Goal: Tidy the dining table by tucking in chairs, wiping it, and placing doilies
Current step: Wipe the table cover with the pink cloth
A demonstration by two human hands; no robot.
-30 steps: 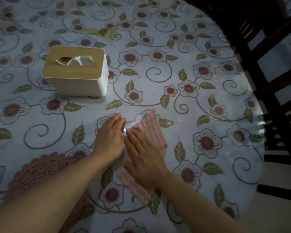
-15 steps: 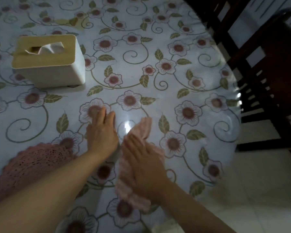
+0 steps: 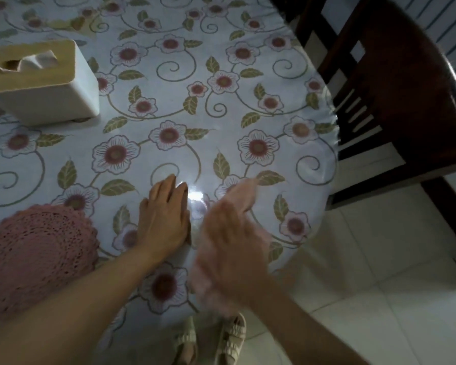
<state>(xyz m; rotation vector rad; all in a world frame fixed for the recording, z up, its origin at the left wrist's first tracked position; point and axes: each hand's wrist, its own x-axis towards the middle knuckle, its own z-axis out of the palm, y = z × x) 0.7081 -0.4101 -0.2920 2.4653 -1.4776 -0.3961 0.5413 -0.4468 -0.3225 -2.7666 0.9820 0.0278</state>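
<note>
Near the rounded edge of the dining table (image 3: 221,30), to the right of the white tissue box (image 3: 45,83), my two hands worked side by side on the flowered tablecloth (image 3: 274,75). My left hand (image 3: 163,217) lay flat, palm down, its fingers straight and close together, pressing on the cloth cover beside a bright glint of reflected light. My right hand (image 3: 229,241) rested on the pink wiping cloth (image 3: 241,193), which lay on the table just right of my left hand and stretched from under my palm toward the table's edge; the hand was blurred, and I could not tell whether its fingers were spread flat on the cloth or curled into it. Nearer to me than the tissue box, and left of my left forearm, a pink crocheted doily (image 3: 37,256) sat on the tablecloth, partly cut off by the frame's left edge. The tissue box, with a tan lid and a tissue poking from its slot, stood well apart from both hands. Far to the right of the box, beyond the table's edge, a dark wooden chair (image 3: 400,88) stood on the pale tiled floor (image 3: 379,299), close to the table but not tucked under it. Below the table's near edge, my sandalled feet (image 3: 211,341) showed on the tiles.
</note>
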